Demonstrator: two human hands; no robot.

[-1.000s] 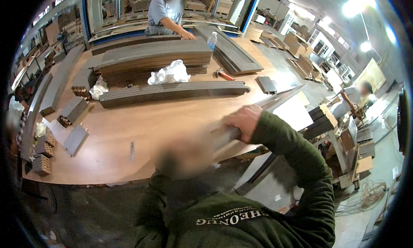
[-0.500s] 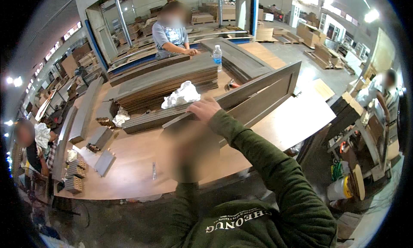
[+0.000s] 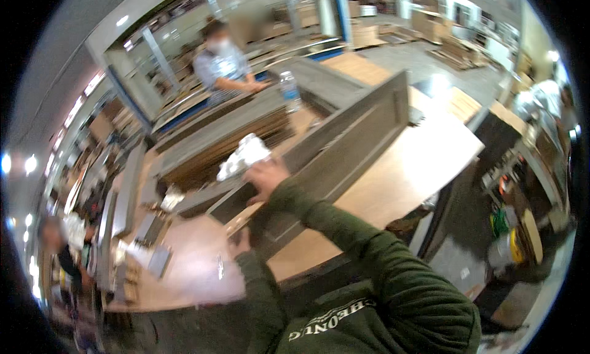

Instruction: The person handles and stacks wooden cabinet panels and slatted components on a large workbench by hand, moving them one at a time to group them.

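A long dark grey-brown framed door panel (image 3: pixel 350 148) stands tilted on its long edge on the table. My right hand (image 3: pixel 268 176) grips the upper edge of its near left end, thumb on one side and fingers on the other. My left hand (image 3: pixel 240 244) is closed around the lower corner of that same end; its fingers are partly hidden and smeared. A crumpled white cloth (image 3: pixel 246 156) lies just beyond my right hand. Behind the panel is a stack of long dark boards (image 3: pixel 221 129).
A water bottle (image 3: pixel 289 93) stands by the stack. Small grey blocks (image 3: pixel 147 228) lie at the table's left. A person (image 3: pixel 224 65) stands across the table; others are at the far left and right. A white and yellow bucket (image 3: pixel 507 249) sits on the right.
The view has swung and tilted. The panel now stands steeper, showing more of its framed face. My left hand, blurred before, now shows at the panel's lower corner.
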